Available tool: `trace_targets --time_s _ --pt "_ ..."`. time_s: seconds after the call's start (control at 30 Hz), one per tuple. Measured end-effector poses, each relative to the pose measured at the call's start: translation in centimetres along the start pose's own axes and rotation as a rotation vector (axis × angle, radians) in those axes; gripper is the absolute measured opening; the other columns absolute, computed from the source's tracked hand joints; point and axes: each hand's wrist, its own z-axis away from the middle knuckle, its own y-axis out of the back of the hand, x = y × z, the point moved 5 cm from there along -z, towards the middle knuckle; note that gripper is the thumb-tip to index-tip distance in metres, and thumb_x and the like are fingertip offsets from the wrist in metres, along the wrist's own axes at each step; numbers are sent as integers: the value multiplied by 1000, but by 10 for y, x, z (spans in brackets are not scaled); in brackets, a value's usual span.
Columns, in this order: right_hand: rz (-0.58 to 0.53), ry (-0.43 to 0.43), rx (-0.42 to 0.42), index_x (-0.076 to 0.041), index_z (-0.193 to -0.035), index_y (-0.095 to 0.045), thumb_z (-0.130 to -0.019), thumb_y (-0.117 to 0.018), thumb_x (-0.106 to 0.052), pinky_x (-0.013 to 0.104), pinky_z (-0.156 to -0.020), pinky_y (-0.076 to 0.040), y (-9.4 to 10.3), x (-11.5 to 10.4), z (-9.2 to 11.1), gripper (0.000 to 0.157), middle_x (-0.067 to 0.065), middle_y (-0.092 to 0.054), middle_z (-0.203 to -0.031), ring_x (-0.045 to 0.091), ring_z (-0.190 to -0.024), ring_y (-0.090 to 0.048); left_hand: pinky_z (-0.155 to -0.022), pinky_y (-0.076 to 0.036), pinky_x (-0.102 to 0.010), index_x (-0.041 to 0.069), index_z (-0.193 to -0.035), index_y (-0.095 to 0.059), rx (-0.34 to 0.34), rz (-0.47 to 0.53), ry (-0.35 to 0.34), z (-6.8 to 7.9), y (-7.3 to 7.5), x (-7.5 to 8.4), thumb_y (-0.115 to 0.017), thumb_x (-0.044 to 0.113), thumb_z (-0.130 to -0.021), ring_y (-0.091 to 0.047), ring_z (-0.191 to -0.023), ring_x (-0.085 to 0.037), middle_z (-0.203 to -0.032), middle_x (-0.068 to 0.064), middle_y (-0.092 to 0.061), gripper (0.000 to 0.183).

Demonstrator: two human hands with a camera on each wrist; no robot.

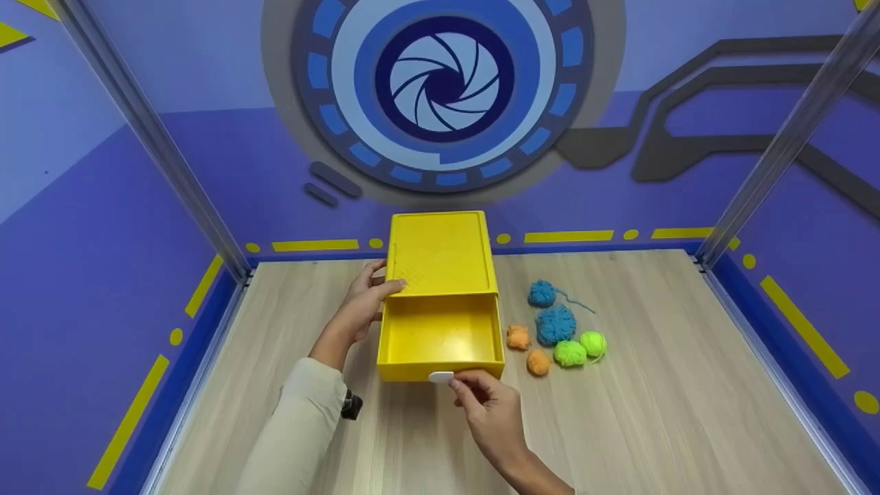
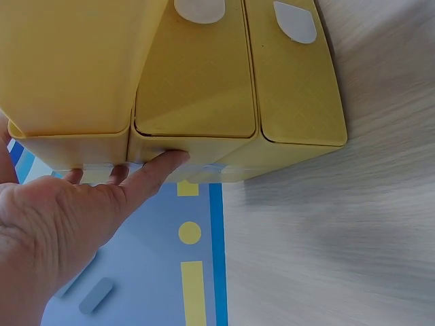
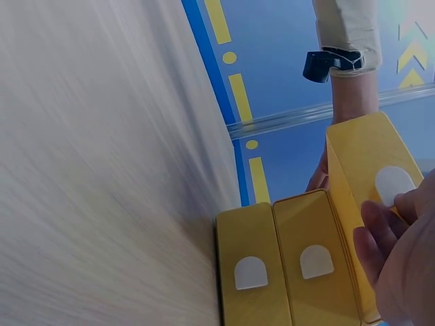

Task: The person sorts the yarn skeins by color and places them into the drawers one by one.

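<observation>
A yellow drawer cabinet stands against the back wall, with its top drawer pulled out toward me. At the drawer's front, my right hand pinches the white tab handle between thumb and fingers. My left hand rests on the cabinet's left side, its thumb on the top edge and its fingers extended along the side wall. Two lower drawers, a middle one and a bottom one, are closed in the right wrist view, each with a white tab.
Right of the cabinet lie two blue yarn balls, one with a loose strand, two orange ones and two lime-green ones. Blue-purple panels wall the wooden table at the back and both sides.
</observation>
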Motion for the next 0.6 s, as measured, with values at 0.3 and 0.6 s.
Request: trace_targets --time_s 0.3,0.6 --pt "80 79 19 -18 -97 -80 -99 -78 -21 24 -62 -61 10 0 2 4 -2 -78 -82 9 -67 -72 -103 -61 -55 29 -163 -35 3 -9 2 1 -1 1 -75 37 -97 -63 -135 -33 -155 -11 -51 78" --pt "199 165 54 -19 -97 -80 -97 -78 -15 24 -71 -62 42 -3 -1 5 -12 -78 -86 2 -73 -68 -104 -61 -55 28 -164 -34 6 -8 10 -1 1 -1 -75 37 -97 -62 -136 -33 -155 -11 -51 79"
